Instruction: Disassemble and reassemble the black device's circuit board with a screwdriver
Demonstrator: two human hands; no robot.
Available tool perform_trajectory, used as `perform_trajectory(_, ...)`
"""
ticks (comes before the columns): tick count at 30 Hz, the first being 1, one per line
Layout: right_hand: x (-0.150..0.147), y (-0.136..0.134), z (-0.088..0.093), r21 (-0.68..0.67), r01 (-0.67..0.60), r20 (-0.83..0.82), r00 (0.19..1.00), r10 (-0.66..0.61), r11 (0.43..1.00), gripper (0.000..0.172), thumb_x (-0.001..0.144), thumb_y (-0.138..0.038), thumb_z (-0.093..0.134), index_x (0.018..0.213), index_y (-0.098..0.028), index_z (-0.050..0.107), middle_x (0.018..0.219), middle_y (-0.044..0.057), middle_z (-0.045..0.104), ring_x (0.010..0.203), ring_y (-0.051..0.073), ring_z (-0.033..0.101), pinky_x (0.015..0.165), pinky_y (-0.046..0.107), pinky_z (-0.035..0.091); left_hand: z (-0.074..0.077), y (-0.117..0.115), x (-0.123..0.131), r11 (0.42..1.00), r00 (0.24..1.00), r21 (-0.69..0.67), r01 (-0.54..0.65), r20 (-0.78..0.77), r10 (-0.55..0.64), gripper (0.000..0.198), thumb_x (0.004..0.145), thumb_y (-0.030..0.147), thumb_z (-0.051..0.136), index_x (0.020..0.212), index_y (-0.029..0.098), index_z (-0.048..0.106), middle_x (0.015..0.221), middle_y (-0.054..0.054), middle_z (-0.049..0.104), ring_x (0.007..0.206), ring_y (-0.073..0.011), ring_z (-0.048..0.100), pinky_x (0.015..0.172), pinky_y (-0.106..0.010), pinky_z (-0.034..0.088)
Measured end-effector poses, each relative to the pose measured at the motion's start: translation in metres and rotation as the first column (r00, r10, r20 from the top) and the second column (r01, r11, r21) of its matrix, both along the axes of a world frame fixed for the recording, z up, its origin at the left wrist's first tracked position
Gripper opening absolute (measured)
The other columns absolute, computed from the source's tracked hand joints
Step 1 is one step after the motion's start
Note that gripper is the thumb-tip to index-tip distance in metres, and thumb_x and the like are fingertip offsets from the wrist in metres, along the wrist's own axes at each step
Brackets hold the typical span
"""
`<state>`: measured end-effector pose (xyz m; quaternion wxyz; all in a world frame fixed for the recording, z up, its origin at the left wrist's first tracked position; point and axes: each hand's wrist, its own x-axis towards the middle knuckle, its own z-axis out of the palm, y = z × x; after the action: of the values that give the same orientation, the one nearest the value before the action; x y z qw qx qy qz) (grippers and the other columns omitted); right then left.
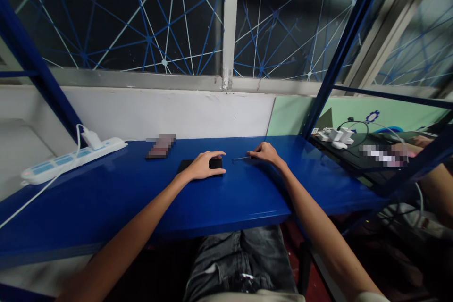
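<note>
A blue counter is seen before the window wall, and its left side is occupied by a white power strip. Near the middle, a flat black object is partly covered by the left grip, which is held with thumb and fingers spread apart; whether it is touched cannot be told. By the right grip, a thin metal rod is pinched, its free end pointed leftward.

Place: shared desk room | blue desk | power strip | patterned windows | neighbouring desk with chargers
</note>
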<state>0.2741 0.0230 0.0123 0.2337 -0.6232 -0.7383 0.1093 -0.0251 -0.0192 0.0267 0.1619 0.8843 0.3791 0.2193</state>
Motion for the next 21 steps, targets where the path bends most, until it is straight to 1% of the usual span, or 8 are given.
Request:
perform_trajectory(5,-0.001,-0.003,0.003,-0.005,-0.001,-0.004,1.000,0.001,1.000,0.041,0.074,-0.053,0.064,0.061,-0.016,0.074,0.053,0.004,0.060,0.052,0.013,0.052,0.048,0.024,0.029,-0.002,0.000,0.001,1.000,0.999,0.002,0.006,0.032,-0.006,0.060,0.081,0.058,0.062,0.132,0.028,0.054,0.128,-0.007,0.063,0.117,-0.0282,0.057,0.095,-0.040,0.047)
perform_trajectory(8,-0.003,-0.003,0.004,-0.002,-0.024,-0.055,0.998,0.024,1.000,0.044,0.074,-0.055,0.062,0.061,-0.014,0.074,0.049,0.003,0.056,0.048,0.012,0.048,0.047,0.025,0.027,-0.003,0.001,0.002,0.999,0.998,0.030,-0.022,0.067,0.020,0.052,0.085,0.054,0.059,0.127,0.025,0.058,0.125,-0.007,0.064,0.116,-0.0264,0.059,0.096,-0.040,0.047)
perform_trajectory(12,-0.009,-0.005,0.004,0.014,-0.117,-0.168,0.979,0.117,0.993,0.053,0.074,-0.061,0.059,0.060,-0.012,0.073,0.044,0.000,0.047,0.045,0.010,0.039,0.045,0.024,0.024,-0.006,0.004,0.005,0.993,0.991,0.086,-0.081,0.117,0.070,0.037,0.086,0.045,0.060,0.114,0.021,0.067,0.119,-0.008,0.068,0.111,-0.0252,0.061,0.096,-0.040,0.048)
perform_trajectory(16,-0.020,-0.010,0.004,0.042,-0.231,-0.273,0.933,0.234,0.972,0.056,0.074,-0.063,0.057,0.058,-0.011,0.069,0.044,-0.001,0.042,0.045,0.008,0.033,0.045,0.023,0.023,-0.010,0.006,0.008,0.988,0.986,0.104,-0.110,0.136,0.095,0.028,0.083,0.040,0.064,0.104,0.022,0.070,0.111,-0.006,0.071,0.106,-0.0257,0.063,0.093,-0.041,0.049)
perform_trajectory(21,-0.029,-0.016,0.005,0.026,-0.278,-0.285,0.919,0.274,0.960,0.055,0.075,-0.062,0.057,0.054,-0.012,0.065,0.044,-0.003,0.039,0.045,0.007,0.030,0.044,0.023,0.022,-0.012,0.008,0.008,0.990,0.981,0.101,-0.097,0.180,0.078,0.017,0.081,0.037,0.066,0.084,0.022,0.073,0.097,-0.005,0.074,0.094,-0.0243,0.066,0.088,-0.039,0.050)
